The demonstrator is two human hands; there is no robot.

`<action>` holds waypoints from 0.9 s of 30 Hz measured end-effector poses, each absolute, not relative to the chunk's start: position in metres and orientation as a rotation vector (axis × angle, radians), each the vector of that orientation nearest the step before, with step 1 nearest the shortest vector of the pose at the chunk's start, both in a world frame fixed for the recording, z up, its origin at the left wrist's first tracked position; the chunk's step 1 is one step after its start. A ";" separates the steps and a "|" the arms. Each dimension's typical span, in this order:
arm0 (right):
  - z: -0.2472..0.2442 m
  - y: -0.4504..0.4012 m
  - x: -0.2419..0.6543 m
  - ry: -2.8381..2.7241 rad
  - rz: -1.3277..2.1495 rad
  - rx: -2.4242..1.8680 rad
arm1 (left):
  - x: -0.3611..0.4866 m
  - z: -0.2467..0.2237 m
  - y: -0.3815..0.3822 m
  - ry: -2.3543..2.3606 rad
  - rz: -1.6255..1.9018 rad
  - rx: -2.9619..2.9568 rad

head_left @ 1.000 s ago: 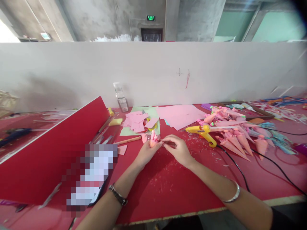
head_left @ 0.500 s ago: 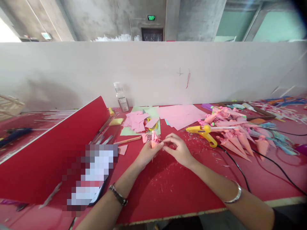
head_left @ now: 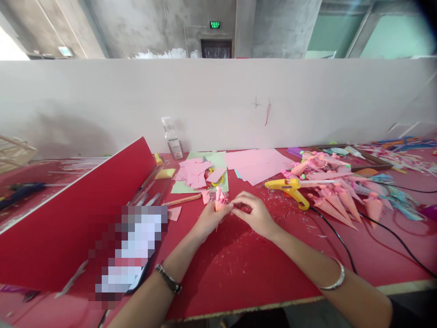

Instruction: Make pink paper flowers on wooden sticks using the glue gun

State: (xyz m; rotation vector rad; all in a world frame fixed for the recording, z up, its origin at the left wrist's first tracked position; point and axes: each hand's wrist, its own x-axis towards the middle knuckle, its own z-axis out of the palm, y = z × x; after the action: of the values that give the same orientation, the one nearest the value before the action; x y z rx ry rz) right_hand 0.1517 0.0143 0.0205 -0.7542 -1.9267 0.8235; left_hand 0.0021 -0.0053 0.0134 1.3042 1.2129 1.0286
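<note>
In the head view, my left hand (head_left: 210, 218) is closed around a small pink paper cone (head_left: 220, 198), held upright with its ruffled top showing above the thumb. My right hand (head_left: 254, 214) is beside it on the right, thumb and forefinger pinched together near the cone's edge. Whatever lies between those fingertips is too small to make out. Just behind the left hand is a little pink scrap (head_left: 205, 197). Several finished-looking pink cones (head_left: 336, 200) lie heaped to the right.
A yellow glue gun (head_left: 288, 186) with a black cord lies right of my hands. Pink paper pieces (head_left: 194, 172) and pink sheets (head_left: 259, 163) lie behind. A wooden stick (head_left: 182, 200), a blurred phone (head_left: 134, 255) and a red board (head_left: 85, 214) are left. A bottle (head_left: 173, 139) stands by the white partition.
Almost nothing differs. Both hands keep their places at the cone, with at most a slight shift of the fingers.
</note>
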 end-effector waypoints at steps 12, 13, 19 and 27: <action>0.022 0.015 0.150 -1.760 1.138 -0.677 | 0.001 0.015 -0.003 1.161 1.048 1.341; 0.021 0.015 0.149 -1.720 1.182 -0.683 | 0.001 0.015 -0.003 1.160 1.052 1.339; 0.013 0.022 0.150 -1.418 1.325 -0.750 | 0.002 0.017 -0.004 1.207 1.056 1.366; 0.012 0.025 0.155 -1.344 1.278 -0.830 | 0.002 0.011 -0.002 1.254 1.000 1.482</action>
State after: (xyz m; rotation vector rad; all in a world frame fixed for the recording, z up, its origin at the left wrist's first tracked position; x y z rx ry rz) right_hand 0.1548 0.0251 0.0123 -0.8302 -1.3442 1.2781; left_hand 0.0023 -0.0024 0.0112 1.4817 1.2540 1.0004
